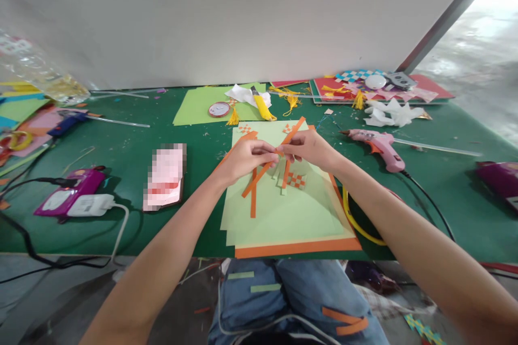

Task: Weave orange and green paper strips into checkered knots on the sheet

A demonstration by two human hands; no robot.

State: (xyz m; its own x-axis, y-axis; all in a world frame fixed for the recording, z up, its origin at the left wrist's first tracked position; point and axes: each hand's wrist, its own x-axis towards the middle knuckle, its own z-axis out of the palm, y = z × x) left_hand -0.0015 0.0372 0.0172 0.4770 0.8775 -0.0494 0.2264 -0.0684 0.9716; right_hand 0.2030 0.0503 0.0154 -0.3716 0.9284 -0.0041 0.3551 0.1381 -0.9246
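Head view, at its near edge, is showing blue denim trousers (315, 291), with short pale-green paper strips (265, 288) and narrow orange paper scraps (352, 327) lying on the legs. Beyond them, a green-topped counter (206, 161) is carrying a stack of pale-green paper sheets (291, 221), and an orange paper sheet (299, 248) is showing along its near border. A loose orange paper strip (253, 202) is lying on the stack, pointing away from the body; to its right a small orange-and-cream checked paper weave (297, 180) is resting.

Over the stack, a long narrow orange paper strip (293, 131) is slanting from near left to far right. Both hands are gripping it around its middle: the left hand (251, 159) is pinching it, and the right hand (309, 148) is pinching just beside, so neither is nearer. Its lower end is reaching out below the left hand, its upper end beyond the right fingertips.

A pixelated, pale pink phone (165, 178) is lying to the left, a pink glue gun (380, 148) to the right. Farther back, a yellow-and-black cutter (263, 105) is lying near crumpled white paper (240, 93). A plain grey panel (243, 16) is closing off the back, and bright floor (481, 59) is showing at far right.
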